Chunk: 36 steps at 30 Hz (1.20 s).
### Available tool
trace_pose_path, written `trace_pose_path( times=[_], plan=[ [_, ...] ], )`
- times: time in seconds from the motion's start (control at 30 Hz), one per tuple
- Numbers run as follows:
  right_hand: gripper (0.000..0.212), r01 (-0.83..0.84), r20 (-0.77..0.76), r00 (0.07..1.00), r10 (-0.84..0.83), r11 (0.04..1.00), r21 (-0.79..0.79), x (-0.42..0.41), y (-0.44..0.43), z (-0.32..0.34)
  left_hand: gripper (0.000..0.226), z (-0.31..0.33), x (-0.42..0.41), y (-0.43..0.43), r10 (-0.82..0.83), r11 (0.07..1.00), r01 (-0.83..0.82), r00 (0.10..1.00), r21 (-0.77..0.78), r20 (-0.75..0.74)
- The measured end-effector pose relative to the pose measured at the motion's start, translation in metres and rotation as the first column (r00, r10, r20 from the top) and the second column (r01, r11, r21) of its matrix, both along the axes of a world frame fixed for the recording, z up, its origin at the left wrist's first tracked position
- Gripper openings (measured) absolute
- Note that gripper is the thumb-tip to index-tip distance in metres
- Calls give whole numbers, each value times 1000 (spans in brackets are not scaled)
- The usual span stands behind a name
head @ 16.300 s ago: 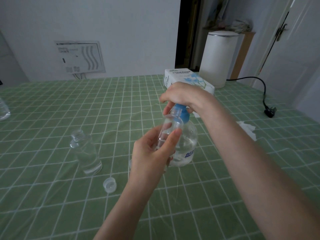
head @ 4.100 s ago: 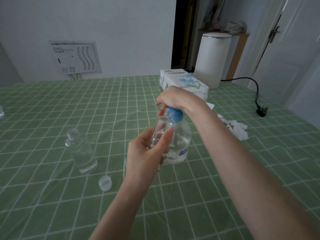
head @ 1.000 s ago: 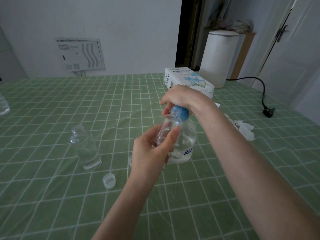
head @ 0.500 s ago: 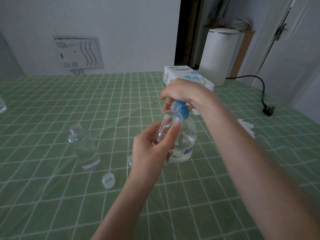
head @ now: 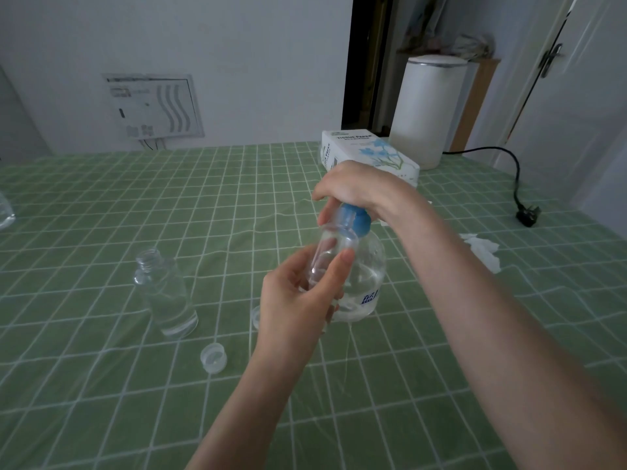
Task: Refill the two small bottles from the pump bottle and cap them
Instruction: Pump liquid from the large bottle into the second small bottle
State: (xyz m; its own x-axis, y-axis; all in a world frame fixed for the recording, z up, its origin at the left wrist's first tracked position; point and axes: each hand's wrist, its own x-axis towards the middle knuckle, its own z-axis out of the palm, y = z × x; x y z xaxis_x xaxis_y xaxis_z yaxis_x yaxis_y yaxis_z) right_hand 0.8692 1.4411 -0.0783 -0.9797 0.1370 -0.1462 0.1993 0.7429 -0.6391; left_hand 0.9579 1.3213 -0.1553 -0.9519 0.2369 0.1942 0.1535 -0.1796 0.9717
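I see the table (head: 101, 198) under a green checked cloth; its far edge meets the wall, and the widest open stretch of cloth lies to the left and near my view, in front of the forearms. My left hand (head: 298, 300) grips a small bottle (head: 325, 252), thumb and fingers curled around it, and holds it tilted with its mouth just under the blue pump head (head: 353, 222). My right hand (head: 353, 184) is curled over this pump head from above. The pump bottle (head: 368, 269) stands on the cloth with clear liquid in its lower part; how full the held one is, I cannot tell. A second small bottle (head: 166, 293) stands uncapped to the left, well apart, with a little clear liquid at the bottom. One cap (head: 213, 358) lies near it, another cap (head: 255, 315) is half hidden behind my left hand. Behind are a tissue box (head: 369, 154) and a white bin (head: 427, 110); a crumpled tissue (head: 481, 252) and a plug (head: 527, 215) lie on the right.
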Motion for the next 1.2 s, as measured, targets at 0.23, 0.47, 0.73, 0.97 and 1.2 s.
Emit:
trace_pose_path(
  times=[0.23, 0.47, 0.73, 0.97, 1.2],
  plan=[
    [37, -12, 2, 1000, 12, 996, 85, 1, -1, 10, 22, 2, 0, 0, -7, 1000, 7, 1000, 19, -2],
    [41, -1, 10, 1000, 1, 999, 47, -3, -1, 2, 22, 2, -1, 1, 5, 1000, -5, 1000, 23, 11],
    [34, 14, 9, 1000, -14, 1000, -10, -1, -1, -5, 23, 0, 1, 0, 20, 1000, -20, 1000, 1, 11],
    [33, 14, -20, 1000, -12, 992, 127, 0, 0, 9, 23, 3, 0, 2, 14, 999, -15, 1000, 39, 24],
    [42, 10, 8, 1000, -11, 995, 100, 0, -3, 7, 21, 2, -1, 1, 13, 999, -14, 1000, 38, 13]
  ],
)
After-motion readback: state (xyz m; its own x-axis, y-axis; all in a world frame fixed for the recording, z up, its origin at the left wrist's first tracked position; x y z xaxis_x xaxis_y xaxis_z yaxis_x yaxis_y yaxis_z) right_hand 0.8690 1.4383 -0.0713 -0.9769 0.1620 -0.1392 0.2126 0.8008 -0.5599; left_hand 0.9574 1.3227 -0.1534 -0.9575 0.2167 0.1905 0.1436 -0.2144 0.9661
